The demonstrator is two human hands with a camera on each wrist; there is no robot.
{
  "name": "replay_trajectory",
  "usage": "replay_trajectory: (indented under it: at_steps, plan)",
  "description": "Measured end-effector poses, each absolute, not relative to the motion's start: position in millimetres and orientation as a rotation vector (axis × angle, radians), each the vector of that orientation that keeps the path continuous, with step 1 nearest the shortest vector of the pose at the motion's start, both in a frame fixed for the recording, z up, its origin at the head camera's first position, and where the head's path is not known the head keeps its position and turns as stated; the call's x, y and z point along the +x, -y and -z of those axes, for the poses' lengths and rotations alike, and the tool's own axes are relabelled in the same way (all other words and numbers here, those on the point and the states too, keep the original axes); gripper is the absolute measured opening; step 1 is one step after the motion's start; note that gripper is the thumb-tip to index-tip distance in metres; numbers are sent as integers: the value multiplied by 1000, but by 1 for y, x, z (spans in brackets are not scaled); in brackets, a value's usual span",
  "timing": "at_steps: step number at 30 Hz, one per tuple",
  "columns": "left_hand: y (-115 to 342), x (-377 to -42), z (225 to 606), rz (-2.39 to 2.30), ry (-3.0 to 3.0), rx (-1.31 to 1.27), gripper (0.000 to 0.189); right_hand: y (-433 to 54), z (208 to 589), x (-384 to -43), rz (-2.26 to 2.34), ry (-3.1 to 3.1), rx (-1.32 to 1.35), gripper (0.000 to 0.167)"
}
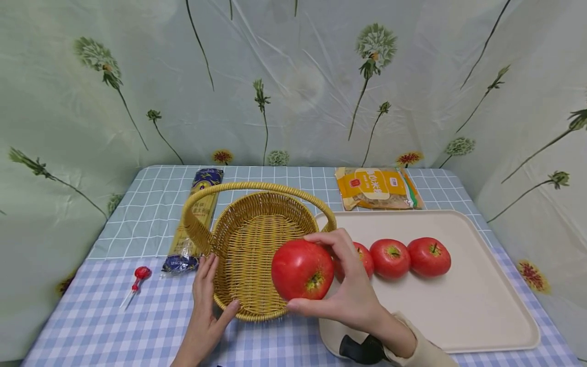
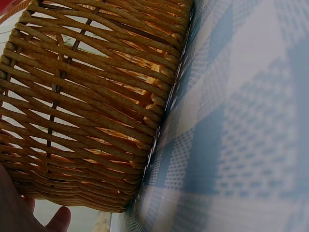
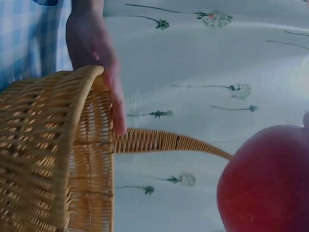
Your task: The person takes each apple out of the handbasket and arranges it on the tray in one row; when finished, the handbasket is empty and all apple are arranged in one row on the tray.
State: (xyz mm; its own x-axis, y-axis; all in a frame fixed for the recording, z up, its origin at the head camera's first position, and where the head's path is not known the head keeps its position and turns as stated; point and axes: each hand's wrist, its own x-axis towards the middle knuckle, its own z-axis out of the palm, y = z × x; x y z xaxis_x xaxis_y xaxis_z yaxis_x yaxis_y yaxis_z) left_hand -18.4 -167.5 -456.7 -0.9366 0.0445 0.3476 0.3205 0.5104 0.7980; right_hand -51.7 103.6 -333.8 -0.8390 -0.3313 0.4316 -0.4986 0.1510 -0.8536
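A red apple [image 1: 300, 270] is gripped between the thumb and fingers of my right hand [image 1: 350, 285], over the right front part of the wicker basket [image 1: 247, 255]. The same apple [image 3: 270, 183] looms large in the right wrist view. My left hand [image 1: 206, 300] rests against the basket's left front side, fingers fairly straight and thumb near the rim. Up close, the left wrist view shows the woven wall [image 2: 91, 96]. The basket's inside holds nothing that I can see. Several apples [image 1: 390, 259] sit in a row on the cream tray [image 1: 468, 311], one partly hidden behind my right hand.
Left of the basket lies a spaghetti packet [image 1: 179, 250], partly behind the arched handle [image 1: 259, 186]. A red lollipop [image 1: 142, 272] is farther left on the checked cloth [image 1: 91, 306]. Behind the tray lies an orange food packet [image 1: 378, 188]. A floral curtain hangs behind the table.
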Motion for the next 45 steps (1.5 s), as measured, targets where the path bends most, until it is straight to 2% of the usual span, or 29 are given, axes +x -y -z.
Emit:
replay_trajectory:
  at_steps: [13,25,45]
  plan:
    - [168,-19,457,1394,2465,-329,89,-147,341,-51,-1812,2172,506,82]
    - [169,-19,461,1379,2440,-358,88,-182,355,-58,-1634,2152,201,84]
    - [170,-20,464,1387,2436,-370,89,-256,382,-81,-1442,2072,-261,74]
